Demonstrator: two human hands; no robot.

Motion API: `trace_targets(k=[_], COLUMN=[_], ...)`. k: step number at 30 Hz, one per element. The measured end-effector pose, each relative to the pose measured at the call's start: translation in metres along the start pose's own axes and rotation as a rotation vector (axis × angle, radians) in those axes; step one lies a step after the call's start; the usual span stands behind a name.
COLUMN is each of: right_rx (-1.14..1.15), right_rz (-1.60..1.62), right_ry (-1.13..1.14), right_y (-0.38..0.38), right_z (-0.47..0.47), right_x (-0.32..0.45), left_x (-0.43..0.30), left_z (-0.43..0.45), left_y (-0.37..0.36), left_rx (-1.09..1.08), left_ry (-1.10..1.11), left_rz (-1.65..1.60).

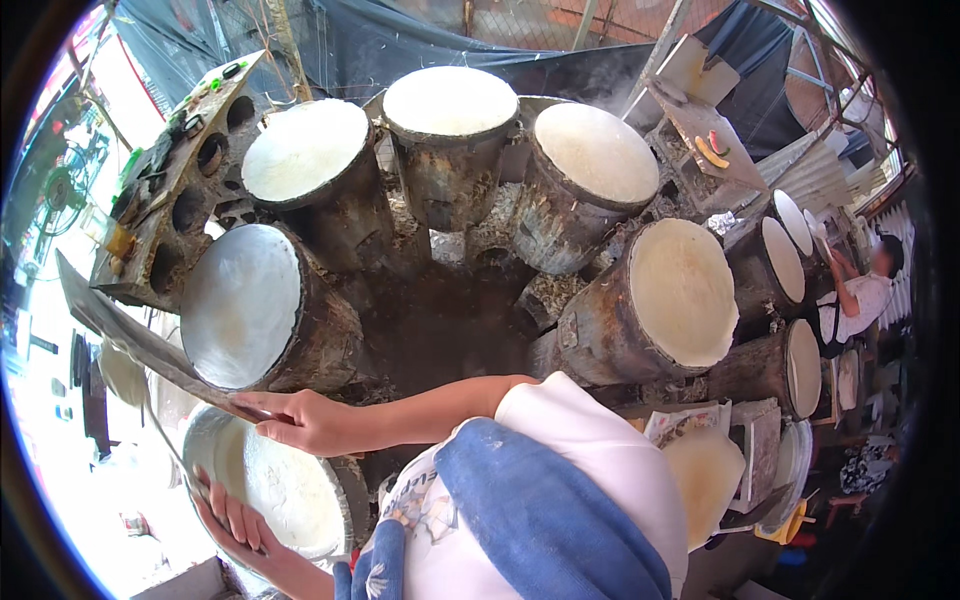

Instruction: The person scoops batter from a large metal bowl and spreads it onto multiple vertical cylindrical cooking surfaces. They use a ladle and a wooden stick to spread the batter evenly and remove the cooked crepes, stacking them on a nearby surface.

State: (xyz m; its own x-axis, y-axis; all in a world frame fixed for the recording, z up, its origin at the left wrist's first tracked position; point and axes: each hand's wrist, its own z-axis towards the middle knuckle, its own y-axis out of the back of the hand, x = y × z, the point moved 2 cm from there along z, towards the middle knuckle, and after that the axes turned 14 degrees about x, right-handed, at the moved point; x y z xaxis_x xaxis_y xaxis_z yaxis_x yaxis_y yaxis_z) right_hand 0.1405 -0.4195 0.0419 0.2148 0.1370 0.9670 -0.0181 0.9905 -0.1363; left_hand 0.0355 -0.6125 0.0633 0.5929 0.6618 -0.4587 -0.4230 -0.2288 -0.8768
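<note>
My right hand (pixel 307 424) grips the near end of a long flat wooden paddle (pixel 142 330), which slants up and left past the edge of a griddle-topped drum. My left hand (pixel 238 525) holds the handle of a ladle, its round bowl (pixel 120 373) raised at the far left. Below the paddle sits a large metal pot (pixel 343 487) with pale, creamy batter (pixel 292 487) inside. The nearest griddle (pixel 240 307) has a grey, shiny surface with a faint tan patch. Thin pale sheets cover other griddles, including the left rear (pixel 307 150) and the right one (pixel 682 292).
Rusty metal drums (pixel 450 176) stand in an arc around me. A slanted board with round holes (pixel 187 210) is at left. Peppers (pixel 711 152) lie on a board at right. A round tan sheet (pixel 701 480) rests behind me. Another person (pixel 862 300) works at more griddles far right.
</note>
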Motion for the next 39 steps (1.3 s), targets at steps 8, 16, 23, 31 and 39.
trace_targets(k=[8, 16, 23, 31, 39], right_rx=[-0.793, -1.563, -1.601, -1.742, -1.119], right_rz=[-0.543, -1.012, -0.853, -0.745, -0.162], right_ry=[-0.140, -0.969, -1.290, -0.704, -0.117], right_y=[0.123, 0.351, 0.417, 0.415, 0.170], right_z=[-0.105, -0.375, -0.460, -0.501, -0.225], right_x=[-0.043, 0.010, 0.014, -0.006, -0.021], left_x=[-0.063, -0.008, 0.000, 0.036, 0.004], left_z=[-0.087, -0.099, -0.094, -0.085, -0.153], left_y=[0.138, 0.248, 0.293, 0.202, 0.249], left_rx=[-0.473, -0.587, -0.565, -0.537, -0.457], left_ry=[-0.122, -0.028, -0.012, -0.006, 0.030], left_rz=[0.098, -0.039, -0.087, -0.285, -0.205])
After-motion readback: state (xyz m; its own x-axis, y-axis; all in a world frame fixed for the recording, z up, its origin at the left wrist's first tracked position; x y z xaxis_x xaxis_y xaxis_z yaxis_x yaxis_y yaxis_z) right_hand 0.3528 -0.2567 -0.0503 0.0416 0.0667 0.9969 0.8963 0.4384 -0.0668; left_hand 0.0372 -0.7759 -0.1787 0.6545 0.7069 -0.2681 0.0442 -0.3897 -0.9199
